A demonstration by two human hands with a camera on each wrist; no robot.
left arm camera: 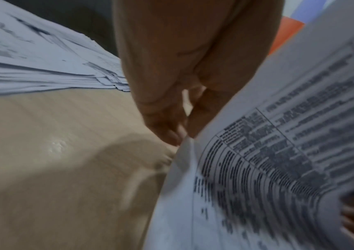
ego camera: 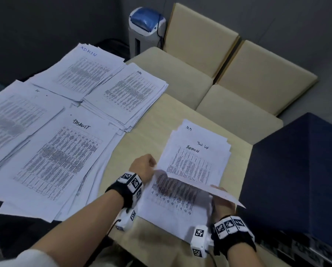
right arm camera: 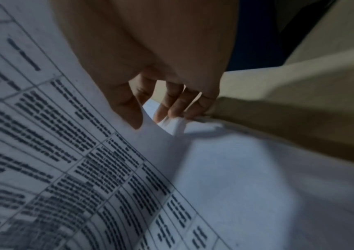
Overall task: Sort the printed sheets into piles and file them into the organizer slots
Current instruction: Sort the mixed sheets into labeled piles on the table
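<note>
**Sheet lifted off the near stack**

While four sorted piles (ego camera: 68, 120) lay across the left of the bench (ego camera: 142, 132), the head view had both hands on one sheet (ego camera: 188, 168), raised off the stack (ego camera: 172, 207) at the near edge. From the left wrist, the left hand (left arm camera: 172, 104) pinched that sheet's (left arm camera: 278, 152) edge. From the right wrist, the right hand (right arm camera: 150, 88) curled its grip on the sheet's (right arm camera: 86, 135) other edge, thumb on top.
</note>
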